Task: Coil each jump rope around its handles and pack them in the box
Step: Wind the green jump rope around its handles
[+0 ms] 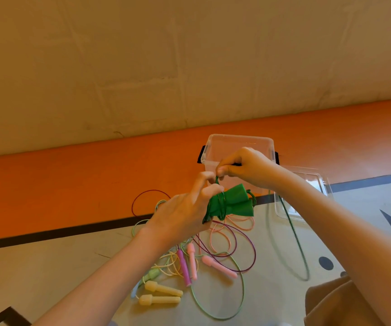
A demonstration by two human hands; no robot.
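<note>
Green jump rope held in the air in front of the clear box: left hand grips its paired handles, right hand pinches the cord above them. Loose cord trails to the floor. Other ropes lie tangled below.

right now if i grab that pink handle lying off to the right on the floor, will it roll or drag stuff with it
Probably drags: the pink handle has pink cord running from it into loops crossed by the purple cord, so neighbours may shift. The cord looks floppy, lying in loose curves. The handle looks round and tapered, so a push would likely roll it in an arc.
</note>
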